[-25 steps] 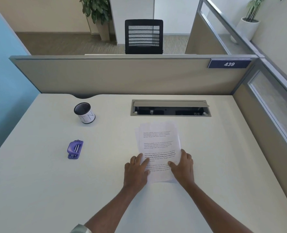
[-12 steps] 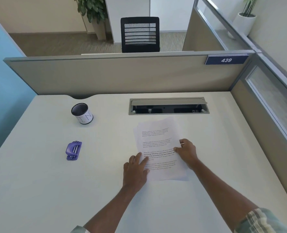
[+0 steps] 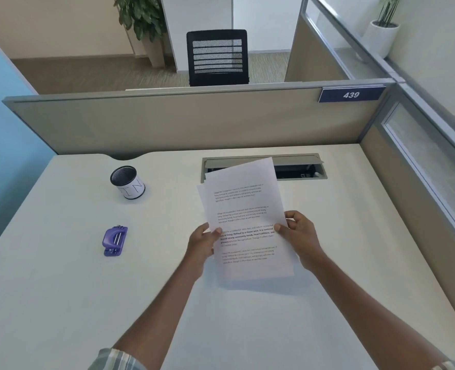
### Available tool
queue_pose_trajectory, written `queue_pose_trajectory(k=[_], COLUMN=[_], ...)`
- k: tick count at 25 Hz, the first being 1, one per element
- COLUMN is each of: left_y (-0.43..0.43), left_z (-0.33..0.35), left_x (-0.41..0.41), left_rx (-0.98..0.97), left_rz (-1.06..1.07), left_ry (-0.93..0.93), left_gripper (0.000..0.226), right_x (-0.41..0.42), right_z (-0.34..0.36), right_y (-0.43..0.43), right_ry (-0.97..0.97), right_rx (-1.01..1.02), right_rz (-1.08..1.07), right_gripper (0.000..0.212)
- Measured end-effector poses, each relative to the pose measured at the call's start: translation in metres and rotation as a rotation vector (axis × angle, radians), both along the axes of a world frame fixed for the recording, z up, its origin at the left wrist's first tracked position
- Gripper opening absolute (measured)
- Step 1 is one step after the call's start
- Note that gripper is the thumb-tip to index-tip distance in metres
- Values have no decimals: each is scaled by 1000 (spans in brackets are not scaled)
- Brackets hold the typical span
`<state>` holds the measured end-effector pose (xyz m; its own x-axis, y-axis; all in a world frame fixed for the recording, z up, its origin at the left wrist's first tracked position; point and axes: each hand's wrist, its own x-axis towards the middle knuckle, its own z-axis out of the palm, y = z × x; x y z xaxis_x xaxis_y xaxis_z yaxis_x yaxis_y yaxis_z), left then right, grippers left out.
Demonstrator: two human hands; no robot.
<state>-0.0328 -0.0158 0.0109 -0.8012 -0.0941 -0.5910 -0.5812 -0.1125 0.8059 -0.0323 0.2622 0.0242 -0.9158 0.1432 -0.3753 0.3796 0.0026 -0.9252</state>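
A thin stack of white printed sheets (image 3: pixel 243 209) is lifted off the white desk (image 3: pixel 60 303), tilted up toward me, with a shadow under its lower edge. My left hand (image 3: pixel 203 243) pinches its left edge, thumb on the printed face. My right hand (image 3: pixel 299 235) grips the right edge the same way. The top sheet sits slightly askew over the one behind it.
A purple hole punch (image 3: pixel 114 240) lies at the left of the desk. Behind it stands a black mesh pen cup (image 3: pixel 128 182) with a white label. An open cable tray (image 3: pixel 298 168) is set into the desk at the back. Partition walls (image 3: pixel 167 121) bound the back and right.
The papers lay flat on the desk under both hands. My right hand slid up the right edge, then both hands took hold and raised the sheets off the desk.
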Motion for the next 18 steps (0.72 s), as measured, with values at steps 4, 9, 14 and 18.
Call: queue_pose_trajectory(k=[4, 9, 14, 18], left_y=[-2, 4, 4, 5], left_z=[15, 34, 52, 56], left_x=[-9, -16, -18, -19], left_rx=[197, 215, 105, 60], left_rz=[46, 25, -8, -57], left_ry=[86, 242, 374, 385], left_gripper=[37, 28, 38, 27], right_x=[2, -2, -10, -11], right_z=[10, 24, 40, 48], right_y=[5, 6, 5, -2], right_ry=[51, 104, 170, 197], right_rx=[-50, -93, -108, -102], right_rz=[11, 59, 61, 72], right_gripper=[20, 20, 31, 33])
